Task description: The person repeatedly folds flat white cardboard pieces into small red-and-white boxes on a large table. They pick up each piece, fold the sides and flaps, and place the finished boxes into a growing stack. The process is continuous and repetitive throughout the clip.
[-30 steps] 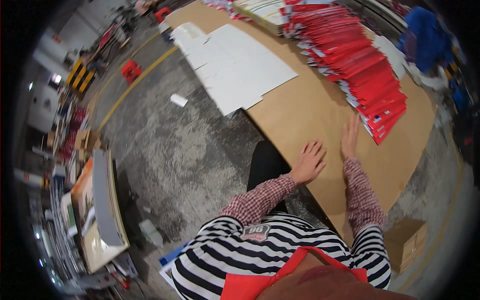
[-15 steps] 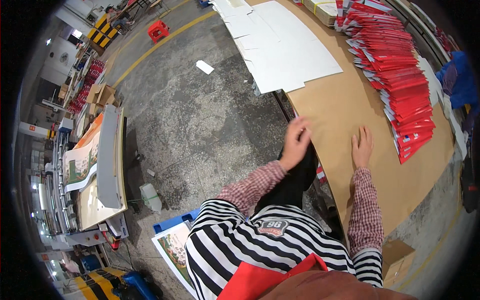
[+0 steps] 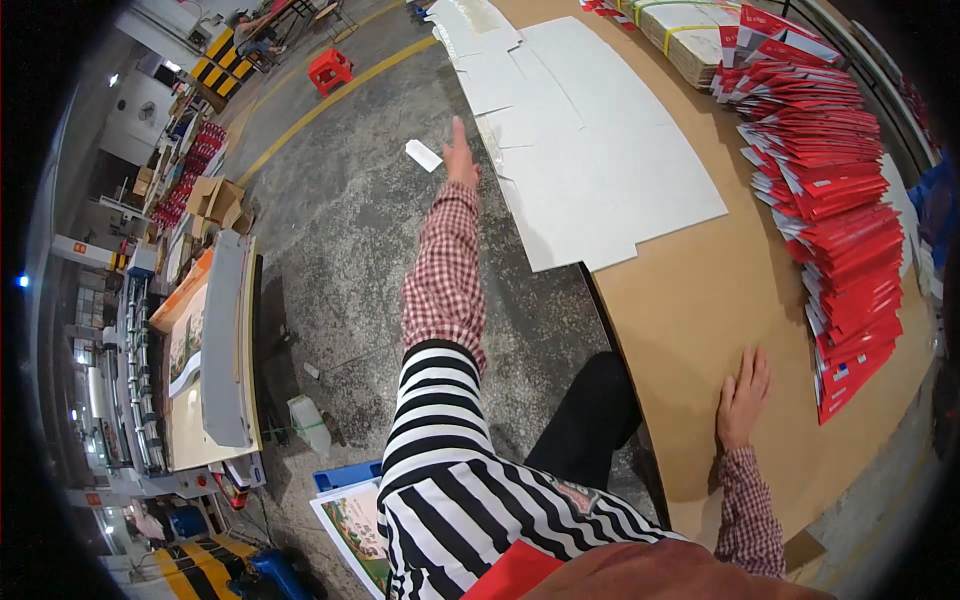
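My left hand (image 3: 460,160) is stretched far forward with its arm straight, near the left edge of the flat white cardboard sheets (image 3: 610,160). At least one finger points ahead, and nothing shows in the hand. Whether it touches the sheets' edge I cannot tell. Resting on the brown tabletop (image 3: 690,330), my right hand (image 3: 744,398) has its fingers extended and holds nothing. Ahead of that hand, a long overlapping row of red and white flat cartons (image 3: 840,220) runs along the table's right side.
A strapped stack of boards (image 3: 685,35) lies at the table's far end. To the left, a machine with rollers (image 3: 140,370) stands beside a table with printed sheets. A red stool (image 3: 330,70), a white scrap (image 3: 423,155) and a whitish container (image 3: 310,425) are on the floor.
My left hand has swung from the table's near edge far forward and left to the white sheets. My right hand stays on the tabletop. The view has shifted, with the table lower in it.
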Demonstrator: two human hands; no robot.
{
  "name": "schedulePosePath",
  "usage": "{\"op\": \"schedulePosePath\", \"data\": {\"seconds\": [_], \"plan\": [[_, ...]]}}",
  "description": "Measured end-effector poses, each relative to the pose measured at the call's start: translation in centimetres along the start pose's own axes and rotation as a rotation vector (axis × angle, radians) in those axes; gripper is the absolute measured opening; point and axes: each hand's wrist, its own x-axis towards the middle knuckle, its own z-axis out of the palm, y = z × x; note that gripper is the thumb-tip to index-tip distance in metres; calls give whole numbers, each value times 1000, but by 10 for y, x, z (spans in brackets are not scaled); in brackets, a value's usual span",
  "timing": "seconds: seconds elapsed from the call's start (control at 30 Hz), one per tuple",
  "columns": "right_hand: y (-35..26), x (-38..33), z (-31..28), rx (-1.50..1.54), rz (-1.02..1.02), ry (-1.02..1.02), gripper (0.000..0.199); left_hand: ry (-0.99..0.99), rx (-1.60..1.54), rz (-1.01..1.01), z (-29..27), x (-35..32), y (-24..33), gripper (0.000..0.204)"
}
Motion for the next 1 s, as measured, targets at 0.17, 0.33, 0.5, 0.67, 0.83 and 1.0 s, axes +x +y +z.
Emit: {"op": "schedulePosePath", "data": {"seconds": [0.17,0.33,0.5,0.67,0.83,1.0], "plan": [[-5,1,-5,-28,0,-38,58,-71,176,-67,20,60,17,115],[-10,4,-6,-7,3,-88,59,-155,40,13,16,119,5,88],[-8,3,-8,-59,64,-111,61,-179,81,-178,72,79,19,55],[-9,6,-8,-21,27,-115,60,-267,154,-160,47,119,17,66],[-12,7,-8,-15,2,-87,59,-346,39,-121,38,107,8,56],[-9,4,-11,-21,34,-92,61,-366,111,-130,36,59,-3,59]]}}
